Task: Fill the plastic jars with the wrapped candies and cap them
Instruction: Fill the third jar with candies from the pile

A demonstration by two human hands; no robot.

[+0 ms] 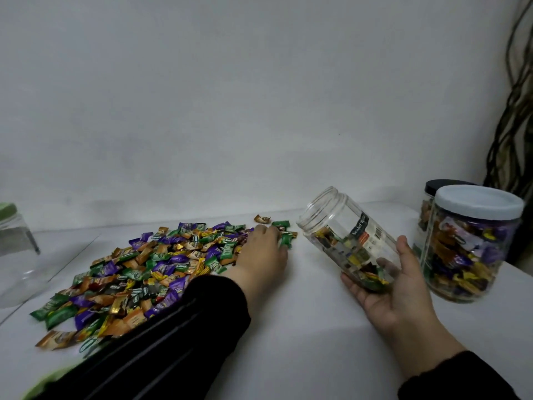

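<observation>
Now crinkly foil candies (138, 272) sprawl beside a clear ribbed jar (346, 238).

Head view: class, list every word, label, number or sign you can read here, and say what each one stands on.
"Sealed" plus a second, blurred word: black strip of the label on the tilted open jar held in the right hand.
Barcode and small print on that label: too small to read.
Candy pile wrappers: logos blurred, unreadable.
White-lidded jar: nothing readable.
</observation>
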